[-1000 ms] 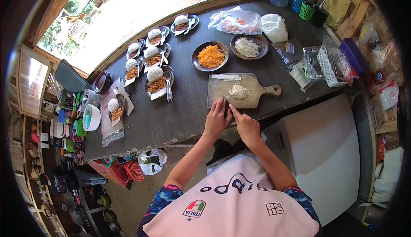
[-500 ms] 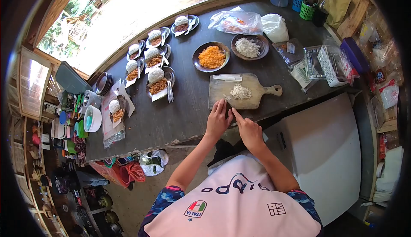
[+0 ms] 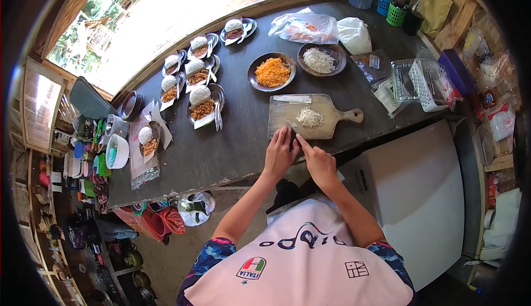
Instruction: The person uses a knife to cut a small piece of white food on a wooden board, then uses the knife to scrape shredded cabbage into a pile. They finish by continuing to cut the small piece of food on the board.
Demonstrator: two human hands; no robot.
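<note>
A wooden cutting board (image 3: 332, 129) with a handle lies near the table's front edge. On it are a pile of pale thin shreds (image 3: 310, 117) and a whitish strip (image 3: 293, 99). My left hand (image 3: 280, 154) is closed at the board's lower left, pinching something too small to make out. Beside it my right hand (image 3: 318, 163) is closed around something its fingers hide, forefinger stretched along a thin blade between the hands. Behind the board stand a bowl of orange shreds (image 3: 272, 72) and a bowl of white shreds (image 3: 319, 60).
Several plates of rice and cooked food (image 3: 202, 107) stand at the left of the dark table (image 3: 232, 156). Plastic bags (image 3: 354, 36) lie at the back, clear containers (image 3: 405, 81) at the right. A white appliance (image 3: 420, 190) stands below the table's front edge.
The whole view has shifted very slightly. Both hands keep their place at the board's lower left, and the shreds look the same.
</note>
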